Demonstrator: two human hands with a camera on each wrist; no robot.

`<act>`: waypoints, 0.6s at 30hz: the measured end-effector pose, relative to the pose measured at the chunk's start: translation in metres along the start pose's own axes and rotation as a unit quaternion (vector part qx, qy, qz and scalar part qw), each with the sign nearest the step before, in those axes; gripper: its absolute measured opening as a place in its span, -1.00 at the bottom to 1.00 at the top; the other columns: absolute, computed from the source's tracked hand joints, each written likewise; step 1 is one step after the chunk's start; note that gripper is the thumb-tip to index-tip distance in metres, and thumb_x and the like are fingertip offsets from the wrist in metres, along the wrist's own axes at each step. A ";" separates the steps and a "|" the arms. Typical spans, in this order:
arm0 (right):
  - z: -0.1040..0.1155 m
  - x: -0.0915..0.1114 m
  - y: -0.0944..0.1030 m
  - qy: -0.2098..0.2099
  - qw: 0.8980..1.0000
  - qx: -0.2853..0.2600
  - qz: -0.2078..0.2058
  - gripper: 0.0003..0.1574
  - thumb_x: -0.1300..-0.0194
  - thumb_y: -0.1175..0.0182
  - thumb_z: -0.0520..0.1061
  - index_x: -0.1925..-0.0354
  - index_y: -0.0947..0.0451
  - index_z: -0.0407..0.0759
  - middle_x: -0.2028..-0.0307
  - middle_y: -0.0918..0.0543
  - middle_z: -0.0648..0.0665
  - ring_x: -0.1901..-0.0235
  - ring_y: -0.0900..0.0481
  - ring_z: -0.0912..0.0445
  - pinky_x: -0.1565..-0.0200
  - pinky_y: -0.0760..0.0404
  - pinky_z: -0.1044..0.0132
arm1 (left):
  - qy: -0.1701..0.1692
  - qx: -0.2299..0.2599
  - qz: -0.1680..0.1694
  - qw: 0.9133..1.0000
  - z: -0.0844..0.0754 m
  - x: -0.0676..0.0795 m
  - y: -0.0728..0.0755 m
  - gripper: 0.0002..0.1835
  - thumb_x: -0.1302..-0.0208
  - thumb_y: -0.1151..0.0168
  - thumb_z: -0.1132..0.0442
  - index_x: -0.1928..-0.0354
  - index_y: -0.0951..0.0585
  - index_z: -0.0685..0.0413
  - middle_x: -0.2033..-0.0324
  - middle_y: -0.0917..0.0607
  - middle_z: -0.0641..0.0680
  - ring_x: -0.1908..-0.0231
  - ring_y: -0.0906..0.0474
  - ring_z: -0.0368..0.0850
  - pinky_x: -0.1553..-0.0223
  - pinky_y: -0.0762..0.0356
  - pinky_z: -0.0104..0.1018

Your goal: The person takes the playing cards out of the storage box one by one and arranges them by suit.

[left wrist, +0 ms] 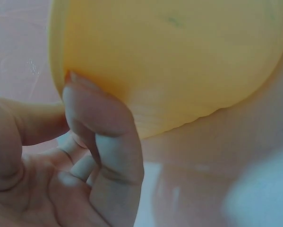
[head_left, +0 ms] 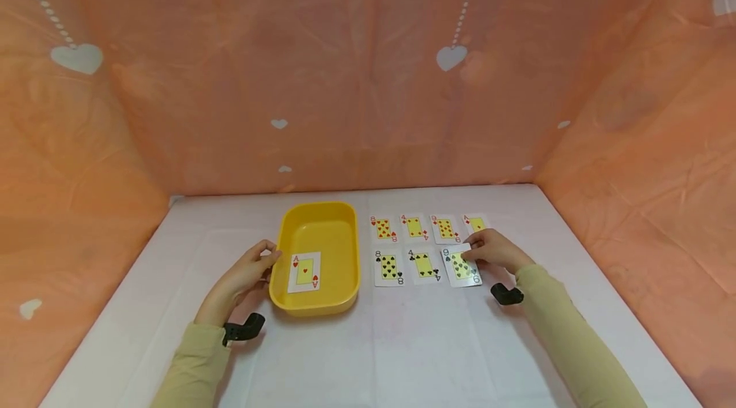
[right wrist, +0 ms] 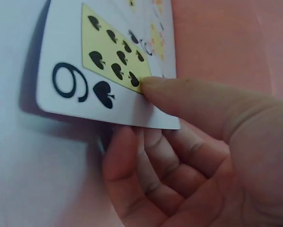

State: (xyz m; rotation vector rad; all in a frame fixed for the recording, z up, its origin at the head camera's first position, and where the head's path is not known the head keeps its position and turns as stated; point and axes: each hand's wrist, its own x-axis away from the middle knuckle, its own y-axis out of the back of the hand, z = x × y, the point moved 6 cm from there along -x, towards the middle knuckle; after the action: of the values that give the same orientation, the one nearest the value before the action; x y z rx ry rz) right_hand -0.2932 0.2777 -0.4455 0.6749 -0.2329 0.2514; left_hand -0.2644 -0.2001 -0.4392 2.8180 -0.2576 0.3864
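At the left, my left hand [head_left: 246, 277] holds the near left rim of a yellow plastic basin [head_left: 332, 229]. The left wrist view has the thumb and a finger pinching that rim. An ace of hearts playing card [head_left: 304, 272] lies face up inside the basin. My right hand [head_left: 496, 251] pinches a nine of spades card [right wrist: 96, 52] at its right edge, thumb on its face and fingers curled beneath. In the right wrist view this card is tilted, with a shadow beside it. It occupies the right end of the nearer row of cards.
Face-up cards lie in two rows right of the basin: an eight of spades [head_left: 389, 267] and a four of clubs [head_left: 425, 265] nearer, several red cards behind, including a partly covered ace of diamonds [head_left: 475, 223]. The white table [head_left: 414, 344] meets an orange curtain [head_left: 345, 140].
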 end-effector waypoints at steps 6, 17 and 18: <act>0.002 0.000 0.001 -0.003 1.000 0.017 -0.026 -0.47 -0.13 -0.39 -0.16 -0.01 -0.48 -0.41 0.38 -0.47 -0.15 0.42 -0.47 0.07 0.35 -0.48 0.28 | -0.001 0.001 0.002 1.000 0.000 -0.001 0.000 -0.75 -0.50 0.08 0.19 0.00 -0.27 0.25 0.44 -0.54 0.13 0.51 -0.42 -0.11 0.49 -0.40 -0.32; -0.002 -0.003 0.001 -0.012 0.997 0.029 -0.064 -0.49 -0.07 -0.44 -0.14 0.06 -0.51 -0.33 0.38 -0.49 -0.14 0.40 -0.46 0.05 0.35 -0.47 0.27 | -0.006 -0.003 0.003 1.000 -0.001 0.000 -0.001 -0.77 -0.50 0.07 0.16 0.04 -0.29 0.21 0.46 -0.54 0.07 0.51 -0.43 -0.13 0.47 -0.43 -0.32; -0.002 -0.003 0.001 -0.011 0.997 0.032 -0.064 -0.50 -0.07 -0.44 -0.13 0.07 -0.51 -0.33 0.38 -0.50 -0.14 0.40 -0.47 0.05 0.34 -0.47 0.27 | -0.005 -0.005 0.002 1.000 0.000 0.001 0.000 -0.77 -0.50 0.07 0.16 0.04 -0.28 0.20 0.46 -0.54 0.07 0.51 -0.43 -0.12 0.47 -0.43 -0.32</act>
State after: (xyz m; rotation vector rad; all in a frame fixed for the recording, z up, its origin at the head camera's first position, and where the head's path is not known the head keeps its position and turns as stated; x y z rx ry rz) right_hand -0.2961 0.2792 -0.4472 0.7527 -0.2029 0.1296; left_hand -0.2637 -0.1997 -0.4390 2.8106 -0.2674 0.3721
